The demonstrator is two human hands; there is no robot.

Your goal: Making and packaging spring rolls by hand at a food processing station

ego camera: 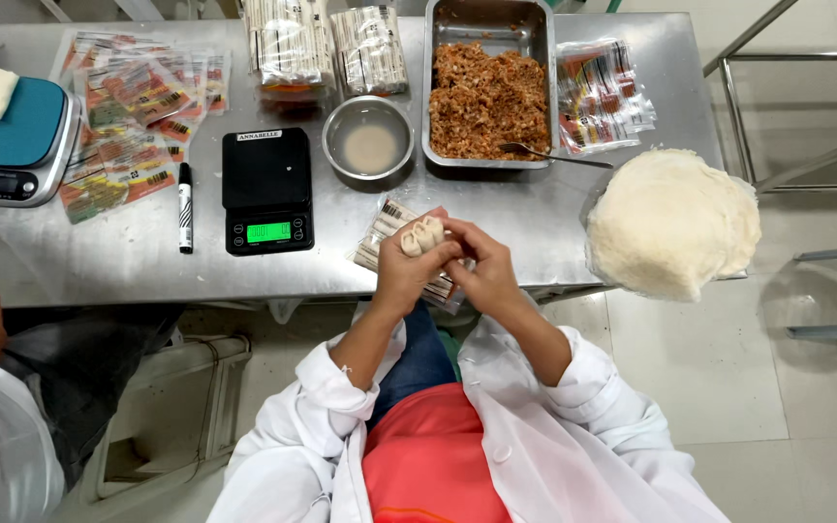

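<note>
Left hand (401, 273): fingers curled around a small pale dough roll (422, 234), gripping it from the left. Right hand (481, 266): fingertips pressed against the roll's right side, so both hands close on it together, held above the near edge of the steel table (573, 232). Beneath the hands: a clear printed packet (380, 237) lying flat, partly covered by them.

Containers, outward from the hands:
- Round steel bowl (369, 141), just beyond the hands, holding a shallow cloudy liquid.
- Rectangular steel tray (488, 87), right of the bowl, roughly two-thirds full of brown shredded filling; a spoon (554, 155) rests at its near right corner.

Other items:
- Stack of pale round wrappers (672, 221) at the right table edge, overhanging it.
- Black digital scale (266, 190) with lit green display, left of the hands; black marker (185, 206) beside it.
- Teal-topped scale (14, 140) at far left, a pale folded square on it.
- Loose printed packets (133, 107) at back left, more (601, 92) right of the tray.
</note>
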